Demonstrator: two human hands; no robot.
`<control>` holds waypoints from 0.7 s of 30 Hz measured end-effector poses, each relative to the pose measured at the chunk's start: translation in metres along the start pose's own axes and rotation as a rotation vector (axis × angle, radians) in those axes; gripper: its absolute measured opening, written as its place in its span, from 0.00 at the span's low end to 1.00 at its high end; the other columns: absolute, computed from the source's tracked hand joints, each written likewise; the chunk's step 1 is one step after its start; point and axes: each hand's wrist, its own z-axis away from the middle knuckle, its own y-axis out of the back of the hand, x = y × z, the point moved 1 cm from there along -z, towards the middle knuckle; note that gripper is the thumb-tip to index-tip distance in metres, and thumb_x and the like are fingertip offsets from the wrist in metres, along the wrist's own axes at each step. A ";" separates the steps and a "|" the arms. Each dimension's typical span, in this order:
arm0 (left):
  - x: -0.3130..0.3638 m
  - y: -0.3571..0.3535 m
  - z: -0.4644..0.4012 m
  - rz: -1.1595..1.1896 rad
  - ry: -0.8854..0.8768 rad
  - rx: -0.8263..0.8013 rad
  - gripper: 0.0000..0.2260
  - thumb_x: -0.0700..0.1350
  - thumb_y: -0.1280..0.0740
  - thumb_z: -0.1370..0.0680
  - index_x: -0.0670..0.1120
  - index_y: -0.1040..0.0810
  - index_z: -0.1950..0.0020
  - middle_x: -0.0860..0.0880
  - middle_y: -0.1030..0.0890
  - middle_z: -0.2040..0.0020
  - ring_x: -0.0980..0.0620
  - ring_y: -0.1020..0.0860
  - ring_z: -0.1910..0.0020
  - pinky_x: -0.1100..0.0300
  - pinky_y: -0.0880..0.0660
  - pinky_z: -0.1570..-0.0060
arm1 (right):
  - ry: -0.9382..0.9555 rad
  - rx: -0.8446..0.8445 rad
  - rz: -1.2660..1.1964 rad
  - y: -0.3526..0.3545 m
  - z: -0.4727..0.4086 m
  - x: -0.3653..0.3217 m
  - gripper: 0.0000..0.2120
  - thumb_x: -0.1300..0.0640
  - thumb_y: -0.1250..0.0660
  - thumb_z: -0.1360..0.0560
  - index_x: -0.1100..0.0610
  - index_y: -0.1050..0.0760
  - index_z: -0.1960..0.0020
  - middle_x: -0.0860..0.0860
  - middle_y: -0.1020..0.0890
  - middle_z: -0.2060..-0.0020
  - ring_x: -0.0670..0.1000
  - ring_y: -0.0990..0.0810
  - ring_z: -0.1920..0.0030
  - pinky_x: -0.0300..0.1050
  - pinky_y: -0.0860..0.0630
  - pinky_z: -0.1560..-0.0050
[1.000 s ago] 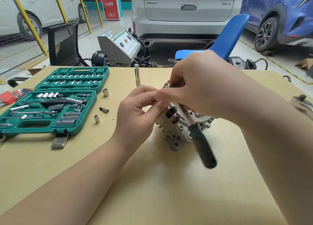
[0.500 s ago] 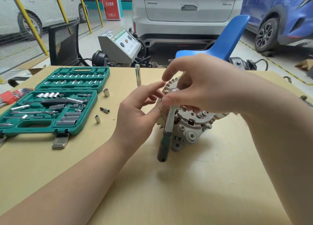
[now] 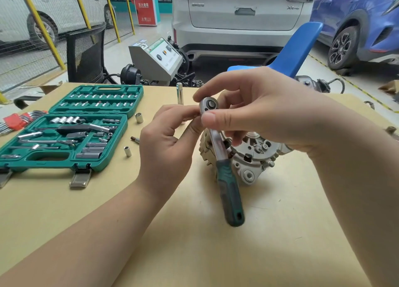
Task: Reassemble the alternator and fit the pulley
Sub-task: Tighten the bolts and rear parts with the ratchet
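Right hand (image 3: 259,111) has its grip pinched on the head of the ratchet (image 3: 209,106), thumb under, index finger curled over the top, so the green handle (image 3: 230,191) hangs down toward the person. Left hand (image 3: 170,142) comes in from the other side with fingertips closed against the ratchet head; looks like it's fiddling with a socket or the direction switch, but whatever it's pinching is hidden, can't tell. Right behind the tool sits the alternator (image 3: 252,157), lying on the tan surface (image 3: 280,232), with the rear housing and its mounting ear facing the camera. That thing's going to be heavy and rigid, cast aluminium by the look, and it'll want to roll, so I'd hold it by the body or the ear, not the fins or terminals. Further left, the open green socket case (image 3: 71,163), with a few loose sockets (image 3: 139,117) on the surface between it and the hands.
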 end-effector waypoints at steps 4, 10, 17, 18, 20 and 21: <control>0.000 -0.001 0.001 -0.010 0.045 0.061 0.08 0.50 0.28 0.16 0.48 0.14 0.40 0.49 0.13 0.48 0.45 0.16 0.46 0.46 0.19 0.43 | -0.040 0.055 -0.059 -0.003 -0.002 0.001 0.15 0.51 0.22 0.30 0.51 0.17 0.45 0.56 0.13 0.58 0.59 0.12 0.62 0.48 0.16 0.65; -0.006 -0.006 -0.002 0.028 0.154 -0.056 0.10 0.52 0.20 0.23 0.53 0.13 0.44 0.54 0.14 0.46 0.45 0.17 0.41 0.43 0.21 0.41 | 0.021 0.097 0.313 0.017 0.005 0.000 0.08 0.55 0.25 0.23 0.46 0.15 0.45 0.49 0.14 0.62 0.54 0.13 0.67 0.56 0.15 0.64; -0.013 -0.013 0.002 0.075 0.204 -0.122 0.08 0.47 0.19 0.25 0.48 0.10 0.48 0.49 0.16 0.51 0.46 0.17 0.47 0.46 0.20 0.45 | 0.058 -0.035 0.715 0.019 0.013 -0.010 0.17 0.43 0.36 0.25 0.41 0.18 0.39 0.37 0.16 0.56 0.37 0.16 0.58 0.42 0.21 0.56; -0.014 -0.013 0.002 0.081 0.207 -0.118 0.07 0.47 0.19 0.25 0.48 0.10 0.48 0.49 0.16 0.51 0.46 0.17 0.48 0.46 0.20 0.44 | 0.059 -0.031 0.732 0.018 0.013 -0.010 0.19 0.42 0.37 0.25 0.40 0.18 0.38 0.36 0.16 0.54 0.37 0.17 0.56 0.42 0.20 0.54; -0.015 -0.014 0.002 0.087 0.215 -0.118 0.07 0.47 0.19 0.24 0.48 0.10 0.47 0.49 0.16 0.50 0.46 0.17 0.48 0.44 0.20 0.44 | 0.068 -0.022 0.757 0.017 0.012 -0.010 0.19 0.42 0.38 0.25 0.40 0.19 0.38 0.34 0.17 0.55 0.37 0.18 0.57 0.41 0.20 0.56; -0.015 -0.014 0.003 0.092 0.218 -0.118 0.07 0.47 0.19 0.24 0.48 0.10 0.47 0.50 0.16 0.50 0.46 0.17 0.48 0.43 0.20 0.44 | 0.075 -0.015 0.770 0.018 0.012 -0.009 0.16 0.44 0.37 0.23 0.40 0.18 0.38 0.31 0.19 0.56 0.36 0.18 0.58 0.38 0.22 0.60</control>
